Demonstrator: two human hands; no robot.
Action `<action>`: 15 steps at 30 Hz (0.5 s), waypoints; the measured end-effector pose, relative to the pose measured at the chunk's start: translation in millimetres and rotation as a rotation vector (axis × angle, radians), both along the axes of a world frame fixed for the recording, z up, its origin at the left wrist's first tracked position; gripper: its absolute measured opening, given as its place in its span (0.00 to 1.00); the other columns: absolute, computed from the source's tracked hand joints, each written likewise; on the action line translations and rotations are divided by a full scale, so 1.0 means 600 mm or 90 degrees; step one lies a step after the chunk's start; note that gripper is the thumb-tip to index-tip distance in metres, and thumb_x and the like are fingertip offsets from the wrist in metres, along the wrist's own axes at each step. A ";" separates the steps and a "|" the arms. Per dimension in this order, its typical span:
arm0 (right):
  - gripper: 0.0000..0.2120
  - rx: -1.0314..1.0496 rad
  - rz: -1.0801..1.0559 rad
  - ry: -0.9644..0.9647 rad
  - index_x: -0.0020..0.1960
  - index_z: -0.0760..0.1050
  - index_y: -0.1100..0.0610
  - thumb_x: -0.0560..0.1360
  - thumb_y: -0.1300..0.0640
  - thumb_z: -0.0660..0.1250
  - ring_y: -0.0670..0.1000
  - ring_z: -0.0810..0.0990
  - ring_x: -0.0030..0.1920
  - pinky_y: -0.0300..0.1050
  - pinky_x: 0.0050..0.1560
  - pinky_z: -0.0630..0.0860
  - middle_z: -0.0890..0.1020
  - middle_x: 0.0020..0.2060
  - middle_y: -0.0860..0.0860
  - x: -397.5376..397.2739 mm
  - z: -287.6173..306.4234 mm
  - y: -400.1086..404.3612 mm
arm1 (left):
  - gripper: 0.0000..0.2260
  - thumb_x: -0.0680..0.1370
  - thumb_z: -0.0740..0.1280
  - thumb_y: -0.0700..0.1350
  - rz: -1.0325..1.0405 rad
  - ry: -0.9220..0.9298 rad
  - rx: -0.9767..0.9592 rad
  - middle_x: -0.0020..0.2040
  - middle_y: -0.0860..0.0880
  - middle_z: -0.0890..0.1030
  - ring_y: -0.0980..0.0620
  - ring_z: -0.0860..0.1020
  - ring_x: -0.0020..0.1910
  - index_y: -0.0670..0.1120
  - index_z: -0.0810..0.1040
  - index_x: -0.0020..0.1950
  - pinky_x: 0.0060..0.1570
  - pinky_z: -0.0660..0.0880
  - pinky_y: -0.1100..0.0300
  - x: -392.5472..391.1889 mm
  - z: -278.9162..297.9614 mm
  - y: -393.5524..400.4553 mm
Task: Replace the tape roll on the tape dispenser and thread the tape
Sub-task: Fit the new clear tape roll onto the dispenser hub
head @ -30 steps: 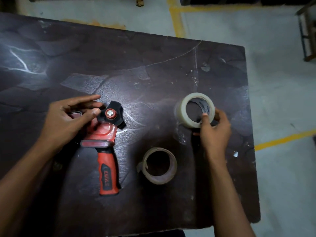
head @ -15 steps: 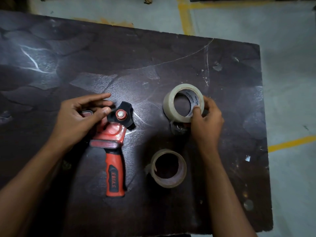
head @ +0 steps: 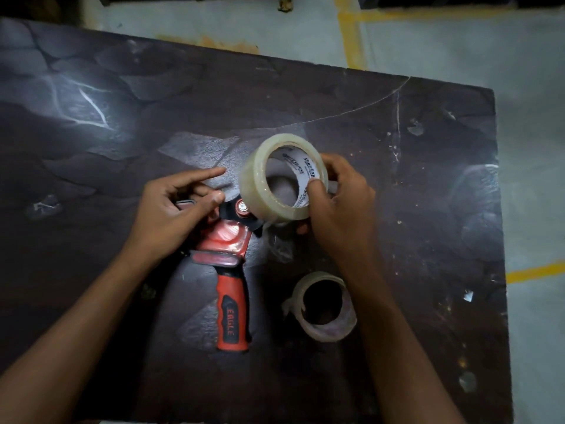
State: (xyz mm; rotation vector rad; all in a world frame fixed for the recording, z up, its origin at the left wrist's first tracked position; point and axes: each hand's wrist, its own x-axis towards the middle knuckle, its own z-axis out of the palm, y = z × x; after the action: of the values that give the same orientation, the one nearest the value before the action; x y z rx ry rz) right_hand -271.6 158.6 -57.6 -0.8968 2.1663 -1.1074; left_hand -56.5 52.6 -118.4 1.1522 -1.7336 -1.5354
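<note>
Ideally, the tape roll [head: 253,182] pinched by the right hand [head: 339,206] should be seated squarely over the hub [head: 242,206] while the dispenser [head: 224,240] is gripped steady by the left hand [head: 166,212].

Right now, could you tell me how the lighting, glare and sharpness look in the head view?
Head view: dim overall; white glare streaks on the table at left and far right; the print inside the roll is legible; the lettering on the dispenser handle is slightly soft.
</note>
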 end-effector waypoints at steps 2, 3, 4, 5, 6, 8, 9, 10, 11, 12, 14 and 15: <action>0.15 0.012 0.021 -0.011 0.57 0.79 0.44 0.80 0.63 0.64 0.50 0.87 0.42 0.58 0.44 0.86 0.85 0.45 0.41 0.017 0.000 -0.005 | 0.14 0.79 0.74 0.44 0.005 0.003 -0.002 0.39 0.49 0.86 0.64 0.81 0.36 0.52 0.83 0.64 0.42 0.78 0.70 0.001 -0.001 0.000; 0.15 0.018 0.029 -0.010 0.57 0.80 0.46 0.79 0.64 0.64 0.49 0.86 0.43 0.58 0.46 0.86 0.85 0.45 0.42 0.025 0.000 -0.006 | 0.13 0.80 0.73 0.45 0.012 0.010 0.002 0.39 0.47 0.86 0.64 0.81 0.35 0.52 0.83 0.64 0.42 0.77 0.70 0.003 -0.002 0.001; 0.15 0.021 0.033 -0.007 0.58 0.82 0.48 0.79 0.64 0.64 0.49 0.86 0.45 0.57 0.49 0.85 0.86 0.45 0.43 0.032 0.001 -0.008 | 0.12 0.81 0.73 0.47 0.020 0.020 0.009 0.40 0.50 0.85 0.64 0.80 0.36 0.51 0.84 0.65 0.42 0.77 0.71 0.006 -0.002 0.001; 0.15 0.023 0.037 -0.005 0.58 0.82 0.50 0.78 0.64 0.64 0.48 0.85 0.46 0.56 0.50 0.84 0.86 0.46 0.45 0.039 0.000 -0.010 | 0.13 0.81 0.72 0.50 0.029 0.030 0.016 0.40 0.55 0.86 0.64 0.80 0.36 0.51 0.84 0.65 0.42 0.76 0.71 0.010 -0.003 0.000; 0.15 0.026 0.040 -0.006 0.59 0.83 0.52 0.78 0.64 0.64 0.48 0.85 0.46 0.55 0.52 0.83 0.86 0.46 0.46 0.047 -0.002 -0.012 | 0.14 0.81 0.70 0.52 0.034 0.038 0.019 0.40 0.56 0.86 0.64 0.80 0.36 0.49 0.83 0.65 0.43 0.76 0.71 0.015 -0.005 -0.001; 0.14 0.036 0.061 -0.011 0.60 0.82 0.52 0.78 0.62 0.64 0.50 0.85 0.49 0.57 0.54 0.82 0.87 0.49 0.47 0.063 -0.006 -0.016 | 0.18 0.82 0.68 0.57 0.037 0.046 0.009 0.40 0.52 0.86 0.61 0.79 0.38 0.48 0.83 0.65 0.45 0.76 0.69 0.024 -0.008 -0.003; 0.15 0.039 0.072 -0.013 0.61 0.82 0.52 0.78 0.60 0.64 0.51 0.84 0.52 0.58 0.56 0.82 0.87 0.51 0.47 0.073 -0.010 -0.019 | 0.21 0.82 0.67 0.62 0.037 0.045 -0.001 0.42 0.46 0.87 0.57 0.79 0.40 0.49 0.84 0.65 0.46 0.76 0.67 0.030 -0.009 -0.004; 0.15 0.039 0.083 -0.020 0.62 0.81 0.52 0.78 0.60 0.63 0.51 0.84 0.54 0.58 0.58 0.82 0.86 0.53 0.48 0.083 -0.014 -0.021 | 0.24 0.81 0.66 0.65 0.040 0.043 -0.011 0.46 0.40 0.87 0.53 0.81 0.43 0.49 0.84 0.65 0.49 0.77 0.64 0.035 -0.010 -0.004; 0.15 0.037 0.093 -0.027 0.63 0.80 0.51 0.79 0.60 0.63 0.50 0.84 0.55 0.57 0.59 0.81 0.85 0.54 0.48 0.093 -0.017 -0.024 | 0.25 0.80 0.65 0.67 0.048 0.045 -0.013 0.50 0.38 0.88 0.49 0.82 0.47 0.50 0.84 0.65 0.53 0.78 0.60 0.041 -0.009 -0.004; 0.15 0.034 0.101 -0.034 0.63 0.80 0.51 0.80 0.60 0.63 0.49 0.83 0.55 0.56 0.60 0.81 0.85 0.55 0.47 0.103 -0.018 -0.027 | 0.26 0.80 0.65 0.68 0.059 0.050 -0.012 0.53 0.41 0.89 0.49 0.84 0.51 0.50 0.85 0.64 0.56 0.79 0.58 0.045 -0.007 -0.005; 0.15 0.028 0.107 -0.042 0.64 0.79 0.51 0.81 0.61 0.63 0.47 0.81 0.55 0.52 0.61 0.80 0.83 0.55 0.47 0.119 -0.020 -0.034 | 0.27 0.79 0.65 0.69 0.082 0.053 -0.015 0.56 0.53 0.89 0.54 0.86 0.56 0.49 0.85 0.63 0.59 0.79 0.60 0.052 -0.003 -0.005; 0.15 0.020 0.108 -0.047 0.64 0.79 0.50 0.81 0.61 0.63 0.46 0.81 0.56 0.52 0.61 0.80 0.83 0.55 0.47 0.126 -0.020 -0.039 | 0.28 0.79 0.65 0.69 0.090 0.050 -0.018 0.55 0.57 0.89 0.56 0.86 0.56 0.47 0.85 0.62 0.58 0.79 0.60 0.056 -0.002 -0.006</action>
State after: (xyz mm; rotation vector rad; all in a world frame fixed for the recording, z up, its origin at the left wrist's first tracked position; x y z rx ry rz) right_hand -196.3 135.2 -69.6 -0.9886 2.0022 -1.0051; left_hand -22.8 48.8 -119.5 1.1597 -1.5828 -1.4466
